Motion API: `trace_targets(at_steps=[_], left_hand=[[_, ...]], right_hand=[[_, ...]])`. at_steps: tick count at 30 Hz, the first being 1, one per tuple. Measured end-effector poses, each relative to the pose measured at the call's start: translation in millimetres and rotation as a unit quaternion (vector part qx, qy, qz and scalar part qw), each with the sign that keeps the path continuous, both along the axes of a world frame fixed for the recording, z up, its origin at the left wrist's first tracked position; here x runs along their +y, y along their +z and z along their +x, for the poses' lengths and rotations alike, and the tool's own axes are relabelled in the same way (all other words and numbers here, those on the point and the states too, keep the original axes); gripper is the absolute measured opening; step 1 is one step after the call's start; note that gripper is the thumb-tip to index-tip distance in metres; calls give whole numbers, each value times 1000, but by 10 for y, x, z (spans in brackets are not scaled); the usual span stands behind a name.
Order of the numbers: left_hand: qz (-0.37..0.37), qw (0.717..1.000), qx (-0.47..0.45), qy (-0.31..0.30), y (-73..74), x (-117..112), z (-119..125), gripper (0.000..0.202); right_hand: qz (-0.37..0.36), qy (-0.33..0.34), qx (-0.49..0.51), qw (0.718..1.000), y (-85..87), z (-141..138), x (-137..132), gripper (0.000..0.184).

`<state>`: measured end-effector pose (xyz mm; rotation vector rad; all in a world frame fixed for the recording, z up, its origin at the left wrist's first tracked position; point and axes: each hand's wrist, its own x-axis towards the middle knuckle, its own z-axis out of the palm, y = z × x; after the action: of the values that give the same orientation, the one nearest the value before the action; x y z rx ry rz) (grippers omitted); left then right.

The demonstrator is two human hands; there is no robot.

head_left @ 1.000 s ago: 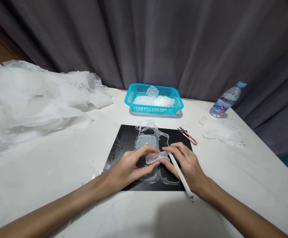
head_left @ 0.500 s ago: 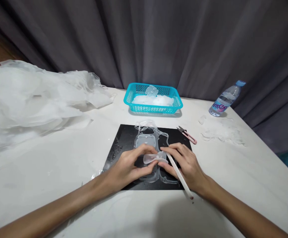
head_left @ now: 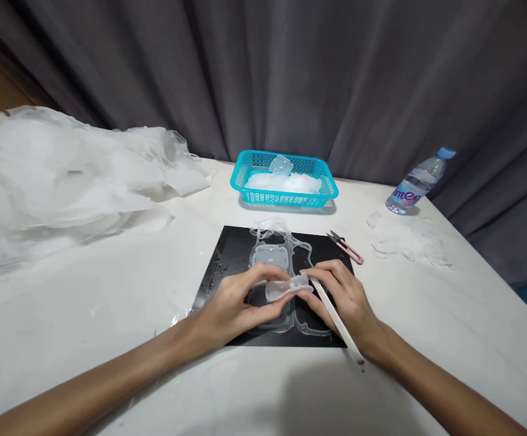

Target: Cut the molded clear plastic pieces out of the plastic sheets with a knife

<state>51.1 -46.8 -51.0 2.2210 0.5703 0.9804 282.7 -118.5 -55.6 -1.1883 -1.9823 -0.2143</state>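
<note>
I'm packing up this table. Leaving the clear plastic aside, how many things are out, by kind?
Teal basket: 1
Water bottle: 1
Pink snips: 1
Black mat: 1
White pen-shaped tool, in the right hand: 1
Total: 5 (clear piece in the left hand uncounted)

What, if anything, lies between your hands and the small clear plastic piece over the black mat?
Nothing visible does: the left hand and right hand each pinch an end of the clear plastic piece above the black mat. The right hand also holds a white stick, beside the piece.
</note>
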Motion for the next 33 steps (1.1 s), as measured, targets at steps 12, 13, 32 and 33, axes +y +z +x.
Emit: trace_targets(at_steps=[12,13,32,33], left_hand=[[-63,997,-34,-38,-29,19,-26,48],[-66,997,-35,-36,-25,25,-22,51],[-38,998,-50,21,81,30,54,34],[-38,998,-50,23,80,29,58,32]], right_hand=[[4,-32,6,999,-18,34,-36,43],[5,-38,4,999,-24,35,-35,48],[35,-8,6,999,29,-4,-31,26],[33,-11,6,999,21,-3,-30,26]])
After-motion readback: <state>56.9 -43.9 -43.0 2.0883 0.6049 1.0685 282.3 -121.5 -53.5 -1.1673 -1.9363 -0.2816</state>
